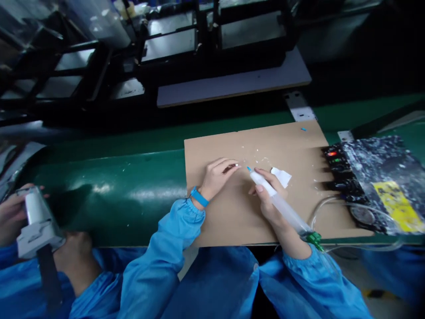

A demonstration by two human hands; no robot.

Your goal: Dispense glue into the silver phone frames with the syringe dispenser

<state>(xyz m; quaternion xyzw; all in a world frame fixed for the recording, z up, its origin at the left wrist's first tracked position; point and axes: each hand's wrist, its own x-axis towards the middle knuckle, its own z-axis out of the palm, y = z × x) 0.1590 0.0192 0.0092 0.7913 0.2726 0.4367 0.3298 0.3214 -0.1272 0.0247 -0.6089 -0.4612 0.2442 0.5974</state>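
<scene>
My right hand (pixel 270 195) is wrapped round a white dispensing syringe (pixel 288 215) with a blue tip and a green fitting at its rear, where a clear hose joins. The tip points left and up at my left hand (pixel 219 175). Thumb and fingers of that hand pinch a tiny whitish piece (pixel 236 165), too small to name. A short gap separates the piece from the blue tip. Both hands are over a brown board (pixel 226 221). A crumpled white scrap of paper (pixel 281 177) lies beyond my right hand.
A speckled control box (pixel 381 177) with knobs, a gauge and a red light stands at right. A small blue cap (pixel 303 129) lies on the board's far edge. On the left, a co-worker's hands hold a white and grey device (pixel 40 221). Dark trays (pixel 169 44) line the back.
</scene>
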